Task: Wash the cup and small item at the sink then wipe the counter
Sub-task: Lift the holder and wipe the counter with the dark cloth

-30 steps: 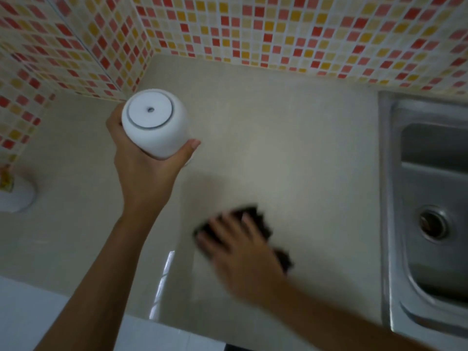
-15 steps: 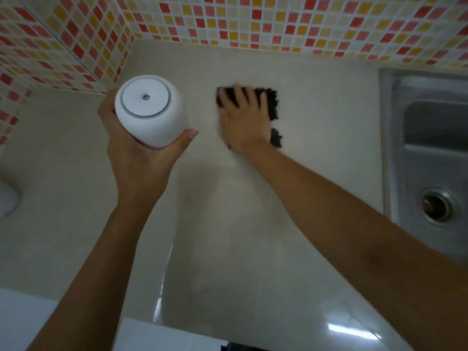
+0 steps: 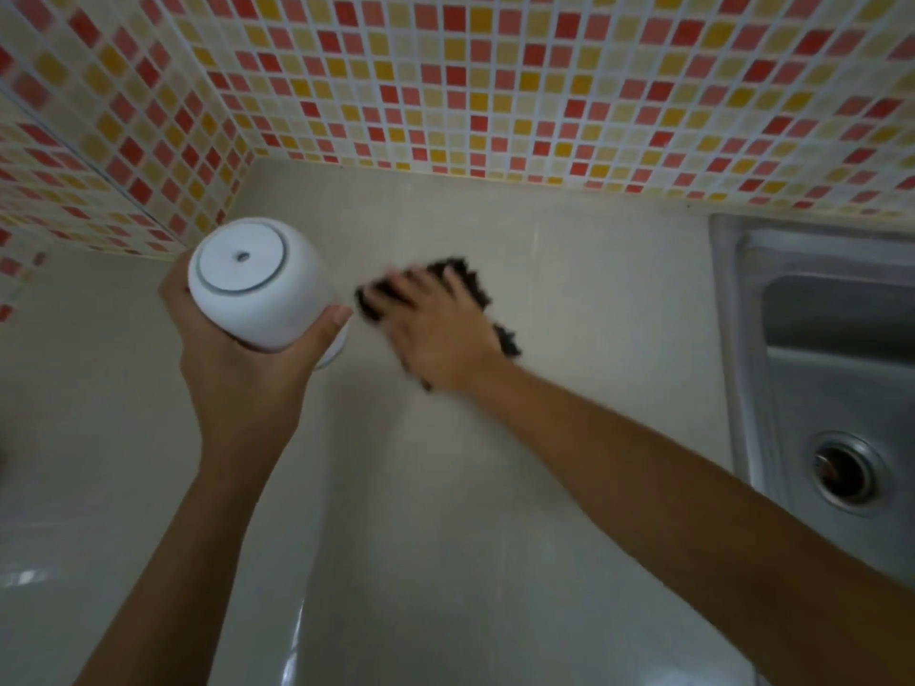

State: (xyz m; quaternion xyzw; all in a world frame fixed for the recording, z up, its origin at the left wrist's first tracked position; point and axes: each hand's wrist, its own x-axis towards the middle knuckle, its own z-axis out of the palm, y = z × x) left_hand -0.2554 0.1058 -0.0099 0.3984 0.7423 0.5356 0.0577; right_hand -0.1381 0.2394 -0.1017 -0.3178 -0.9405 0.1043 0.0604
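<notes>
My left hand (image 3: 237,373) grips a white cup (image 3: 252,284) held upside down above the beige counter (image 3: 445,537), its flat bottom facing me. A little to its right, my right hand (image 3: 440,334) presses a dark cloth (image 3: 468,284) flat against the counter, fingers spread and blurred by motion. The cloth shows only at the fingertips and beside the wrist. The cup's mouth is hidden behind my left hand.
A steel sink (image 3: 817,378) with a round drain (image 3: 847,470) fills the right side. Mosaic tile walls (image 3: 495,81) in red, yellow and cream close the back and the left corner. The counter's front edge runs along the bottom left.
My right hand swept the cloth from the near counter up toward the back wall, then came back a little toward me and the cup. The left hand kept the cup raised.
</notes>
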